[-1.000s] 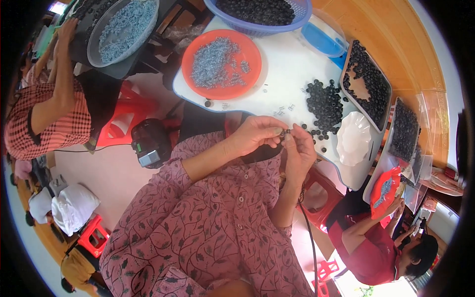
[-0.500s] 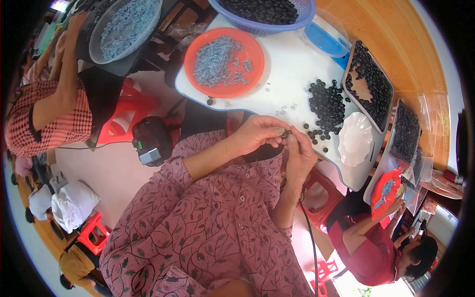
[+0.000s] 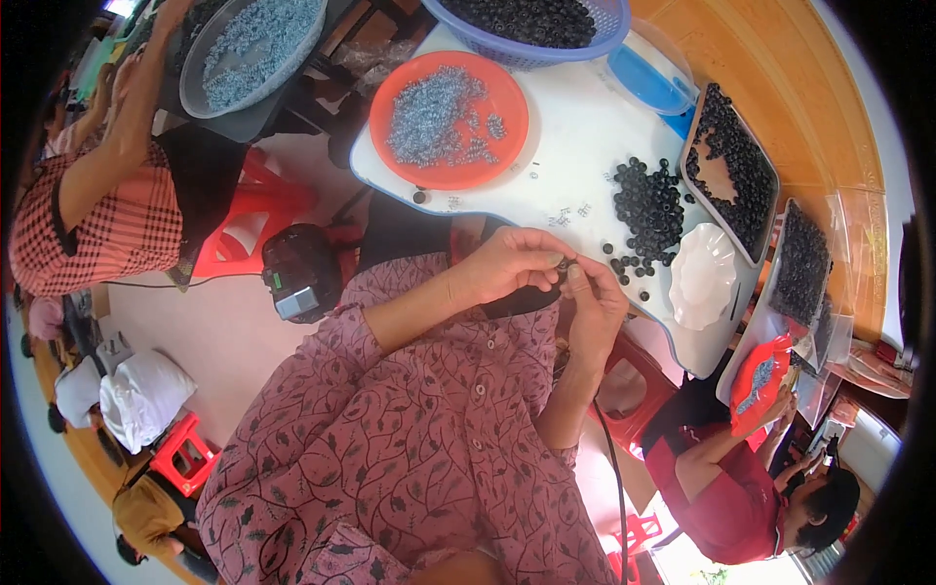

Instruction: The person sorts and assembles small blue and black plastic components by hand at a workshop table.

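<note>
In front of my chest, just off the near edge of the white table, my hands meet fingertip to fingertip. My left hand pinches a small dark round piece between thumb and forefinger. My right hand closes on the same piece from the other side; the fingers cover most of it. Loose black round pieces lie in a heap beyond my right hand. A red plate holds a pile of small silvery pieces that look like springs. A few more silvery pieces lie on the tabletop.
A purple basket, a black-filled tray, a white scalloped dish and a blue container stand around the table. Co-workers sit left and right. A cable hangs by my right arm.
The whole view has shifted slightly. My hands keep their pinch on the small dark round piece with little visible movement. The co-worker at left has shifted an arm.
</note>
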A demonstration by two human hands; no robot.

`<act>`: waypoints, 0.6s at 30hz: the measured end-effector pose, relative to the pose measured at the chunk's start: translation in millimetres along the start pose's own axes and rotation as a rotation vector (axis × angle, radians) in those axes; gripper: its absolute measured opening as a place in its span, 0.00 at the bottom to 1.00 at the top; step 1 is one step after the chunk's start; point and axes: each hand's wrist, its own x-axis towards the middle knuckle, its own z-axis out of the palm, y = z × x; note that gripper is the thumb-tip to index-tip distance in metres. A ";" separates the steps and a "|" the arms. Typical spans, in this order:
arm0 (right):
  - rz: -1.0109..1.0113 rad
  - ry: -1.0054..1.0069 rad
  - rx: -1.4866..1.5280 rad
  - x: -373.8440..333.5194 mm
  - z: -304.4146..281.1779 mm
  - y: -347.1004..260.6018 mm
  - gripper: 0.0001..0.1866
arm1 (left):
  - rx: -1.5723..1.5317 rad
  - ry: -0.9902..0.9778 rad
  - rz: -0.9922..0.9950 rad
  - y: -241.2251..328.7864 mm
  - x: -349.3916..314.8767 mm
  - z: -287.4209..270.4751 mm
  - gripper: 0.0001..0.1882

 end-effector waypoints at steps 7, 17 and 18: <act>-0.006 -0.017 0.341 4.3 -4.5 20.3 0.12 | -0.299 -0.037 -0.052 1.6 2.7 1.1 0.14; -0.102 0.010 0.341 3.5 4.7 18.3 0.10 | -0.085 0.039 0.065 1.1 3.0 3.5 0.13; -0.129 0.026 0.292 2.5 7.2 15.8 0.10 | -0.086 0.040 0.066 0.8 3.0 3.1 0.13</act>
